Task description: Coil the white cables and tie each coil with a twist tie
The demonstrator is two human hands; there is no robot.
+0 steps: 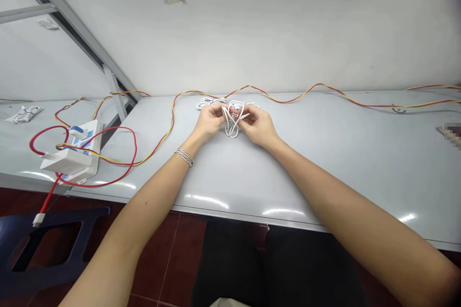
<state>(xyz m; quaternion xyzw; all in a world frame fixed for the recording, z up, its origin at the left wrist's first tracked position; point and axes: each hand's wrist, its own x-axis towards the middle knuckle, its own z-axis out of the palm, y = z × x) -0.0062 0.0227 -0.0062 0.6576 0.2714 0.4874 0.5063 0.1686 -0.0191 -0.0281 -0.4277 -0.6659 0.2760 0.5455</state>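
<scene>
Both my hands meet over the far middle of the grey table (pixel 324 163). My left hand (pixel 209 122) and my right hand (pixel 258 125) are closed on a looped bundle of white cable (pixel 232 124), which hangs in loops between them just above the tabletop. A silver bracelet (pixel 184 156) sits on my left wrist. More white cable (pixel 209 102) lies on the table right behind the hands.
A red-and-yellow twisted wire (pixel 288 100) runs along the table's back edge by the wall. At the left stands a white power strip (pixel 74 153) with a red cable (pixel 118 153) looped around it. A dark plastic stool (pixel 54 244) is at the lower left.
</scene>
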